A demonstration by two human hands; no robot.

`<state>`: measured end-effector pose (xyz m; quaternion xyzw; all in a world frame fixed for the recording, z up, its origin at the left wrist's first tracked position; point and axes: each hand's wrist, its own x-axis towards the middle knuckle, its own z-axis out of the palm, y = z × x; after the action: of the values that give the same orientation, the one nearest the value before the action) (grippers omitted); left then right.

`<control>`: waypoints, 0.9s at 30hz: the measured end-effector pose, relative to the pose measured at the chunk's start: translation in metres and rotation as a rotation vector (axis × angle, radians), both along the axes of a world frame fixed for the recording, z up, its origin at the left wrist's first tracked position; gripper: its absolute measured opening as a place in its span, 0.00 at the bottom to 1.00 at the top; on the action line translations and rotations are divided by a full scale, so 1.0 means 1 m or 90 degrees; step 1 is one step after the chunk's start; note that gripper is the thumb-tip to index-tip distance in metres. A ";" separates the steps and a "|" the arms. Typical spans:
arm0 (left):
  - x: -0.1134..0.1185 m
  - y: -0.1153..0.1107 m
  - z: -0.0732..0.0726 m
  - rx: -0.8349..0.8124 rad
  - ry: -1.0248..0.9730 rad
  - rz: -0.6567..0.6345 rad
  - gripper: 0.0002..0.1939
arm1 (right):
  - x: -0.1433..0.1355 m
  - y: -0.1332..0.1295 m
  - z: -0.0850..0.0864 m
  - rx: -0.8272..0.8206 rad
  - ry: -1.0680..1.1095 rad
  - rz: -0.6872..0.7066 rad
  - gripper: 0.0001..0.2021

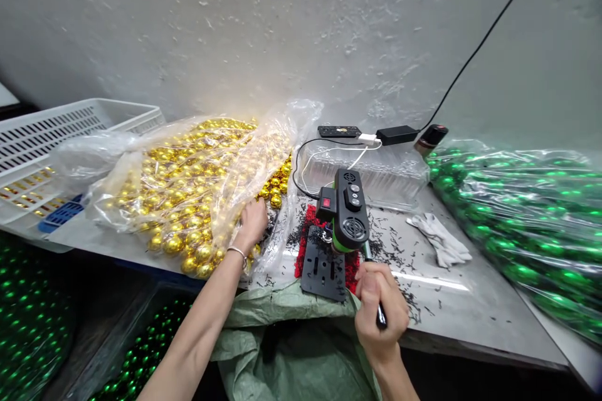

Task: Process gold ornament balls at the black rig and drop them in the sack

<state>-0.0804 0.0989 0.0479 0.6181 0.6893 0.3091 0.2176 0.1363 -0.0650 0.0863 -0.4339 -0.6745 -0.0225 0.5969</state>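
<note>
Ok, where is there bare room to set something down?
The widest mostly bare patch of tabletop lies between the white glove, the bag of green balls and the front edge. It's crowded around the machine, with black scraps, a black cord and the clear box; the bag of gold balls sprawls leftward.

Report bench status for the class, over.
Left hand at gold balls, grip unclear. Right hand closed on black handle. Black scraps littering tabletop around red mat.
</note>
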 end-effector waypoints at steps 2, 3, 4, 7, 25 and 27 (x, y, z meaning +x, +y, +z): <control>-0.003 0.003 0.000 -0.027 -0.050 -0.005 0.09 | 0.000 0.000 -0.001 -0.001 0.000 -0.001 0.14; -0.004 0.001 0.000 -0.036 -0.083 -0.012 0.12 | 0.000 0.000 -0.001 -0.002 -0.001 -0.001 0.14; -0.005 -0.003 0.000 -0.047 -0.126 -0.021 0.14 | 0.000 0.000 -0.002 -0.002 -0.002 0.000 0.14; -0.001 -0.023 0.002 -0.080 -0.314 -0.050 0.16 | 0.000 -0.001 -0.003 -0.004 -0.001 0.003 0.14; 0.083 -0.107 -0.060 -0.065 -0.355 -0.212 0.22 | 0.000 -0.002 -0.004 -0.020 -0.017 -0.011 0.13; 0.084 -0.108 -0.061 0.007 -0.261 -0.235 0.20 | 0.000 -0.002 -0.004 -0.022 -0.018 -0.010 0.13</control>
<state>0.0040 -0.0089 -0.0129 0.6590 0.5050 0.3866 0.4017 0.1365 -0.0672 0.0820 -0.4489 -0.6799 -0.0214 0.5794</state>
